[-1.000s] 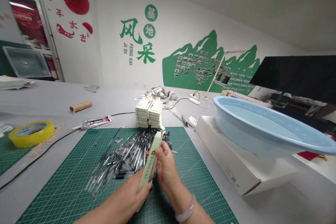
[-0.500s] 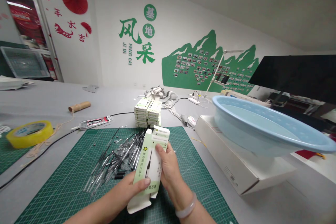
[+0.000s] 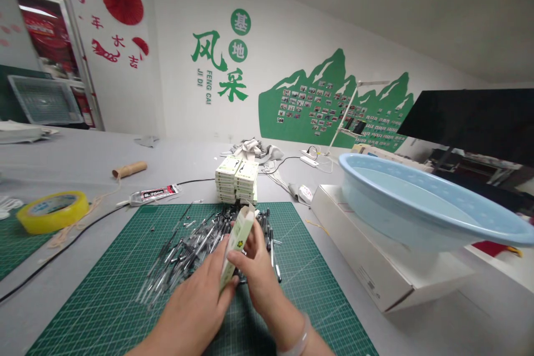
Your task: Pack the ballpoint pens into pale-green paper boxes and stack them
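A slim pale-green carton [image 3: 238, 242] stands tilted between my two hands, its narrow side facing me and its upper end flap sticking up. My left hand [image 3: 196, 295] grips the lower part, thumb near the bottom end. Around the upper part, my right hand [image 3: 261, 272] is closed, with its thumb on the near side; some of its fingers are hidden behind the carton. Beneath and beyond lies a heap of pens and clear pen parts [image 3: 187, 253] on the green cutting mat [image 3: 112, 267]. Past the heap are two stacks of small cartons [image 3: 236, 178].
A light-blue basin [image 3: 400, 206] rests on a white box [image 3: 359, 256] at the right. Yellow tape [image 3: 52, 211], a glue tube [image 3: 153, 194] and a wooden cylinder [image 3: 129, 169] lie at the left. Behind the stacks are grey cloths [image 3: 258, 150] and a power strip [image 3: 309, 161].
The carton has gone from flattened, with its printed face toward me, to squared up and turned narrow side on. Both hands have shifted their hold, uncovering more pens at the right.
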`<act>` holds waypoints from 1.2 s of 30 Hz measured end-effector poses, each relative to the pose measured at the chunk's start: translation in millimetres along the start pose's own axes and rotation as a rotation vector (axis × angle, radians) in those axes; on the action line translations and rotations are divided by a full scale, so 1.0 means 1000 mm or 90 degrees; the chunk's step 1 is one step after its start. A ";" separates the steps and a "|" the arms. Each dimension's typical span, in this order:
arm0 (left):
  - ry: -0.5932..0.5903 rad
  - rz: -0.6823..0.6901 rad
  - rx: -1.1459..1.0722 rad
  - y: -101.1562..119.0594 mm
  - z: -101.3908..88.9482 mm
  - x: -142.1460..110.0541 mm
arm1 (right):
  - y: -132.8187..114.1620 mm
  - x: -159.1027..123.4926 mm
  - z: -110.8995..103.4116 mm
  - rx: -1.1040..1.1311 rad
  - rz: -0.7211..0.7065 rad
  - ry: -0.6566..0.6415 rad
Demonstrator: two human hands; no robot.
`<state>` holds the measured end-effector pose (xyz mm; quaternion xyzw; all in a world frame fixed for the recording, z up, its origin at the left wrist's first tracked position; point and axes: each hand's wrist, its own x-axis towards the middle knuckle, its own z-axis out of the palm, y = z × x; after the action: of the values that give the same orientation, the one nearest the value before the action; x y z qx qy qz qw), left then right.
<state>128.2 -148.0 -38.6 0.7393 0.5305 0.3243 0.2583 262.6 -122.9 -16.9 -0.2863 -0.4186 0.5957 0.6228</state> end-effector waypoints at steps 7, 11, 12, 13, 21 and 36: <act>0.090 0.052 0.119 0.033 -0.043 0.020 | -0.002 0.004 -0.013 0.148 0.082 -0.105; 0.113 0.083 -0.055 0.033 -0.067 0.051 | -0.005 -0.001 -0.014 0.206 0.171 -0.186; 0.121 0.068 -0.111 0.030 -0.070 0.058 | -0.005 -0.003 -0.013 0.213 0.186 -0.197; 0.128 0.049 -0.159 0.027 -0.072 0.062 | -0.005 -0.004 -0.012 0.215 0.194 -0.204; -0.021 -0.067 -0.334 0.011 -0.073 0.067 | 0.004 0.002 -0.007 0.049 0.131 -0.129; -0.127 -0.066 -0.438 0.005 -0.069 0.064 | 0.007 0.004 -0.010 -0.018 0.054 -0.124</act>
<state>94.0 -85.5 23.1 0.6092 0.3993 0.3965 0.5588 267.5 -116.9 -27.4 -0.2527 -0.4731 0.6406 0.5494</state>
